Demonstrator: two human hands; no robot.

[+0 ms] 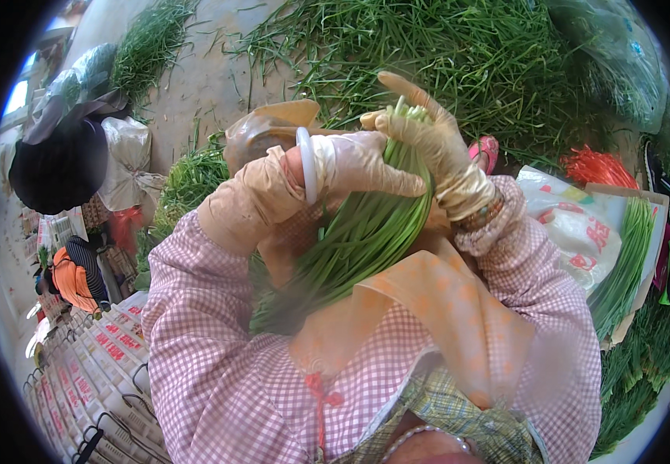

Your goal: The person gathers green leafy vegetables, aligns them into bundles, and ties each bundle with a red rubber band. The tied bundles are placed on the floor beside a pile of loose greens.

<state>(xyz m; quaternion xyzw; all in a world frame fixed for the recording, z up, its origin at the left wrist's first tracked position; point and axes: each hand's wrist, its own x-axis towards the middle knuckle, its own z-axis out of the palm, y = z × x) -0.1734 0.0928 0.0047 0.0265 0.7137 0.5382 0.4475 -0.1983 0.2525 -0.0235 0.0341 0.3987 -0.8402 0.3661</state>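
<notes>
A bunch of long green chives (369, 232) with pale cut ends lies slantwise in front of my chest, its leafy end pointing down to the left. My left hand (362, 164), in a cream glove with a white bangle at the wrist, is closed around the upper part of the bunch, thumb across the front. On the other side, my right hand (435, 147), also gloved, cups the stems near the pale ends. Its index finger is stretched upward and its thumb reaches over by the stem tips; the other fingers are partly hidden.
Loose green leaves (443, 54) cover the floor ahead. At right, more chives (625, 267) lie on cardboard beside a white plastic bag (578, 232) and red ties (598, 166). Lower left are stacked white printed packs (91, 375). A person in dark headwear (58, 166) is at far left.
</notes>
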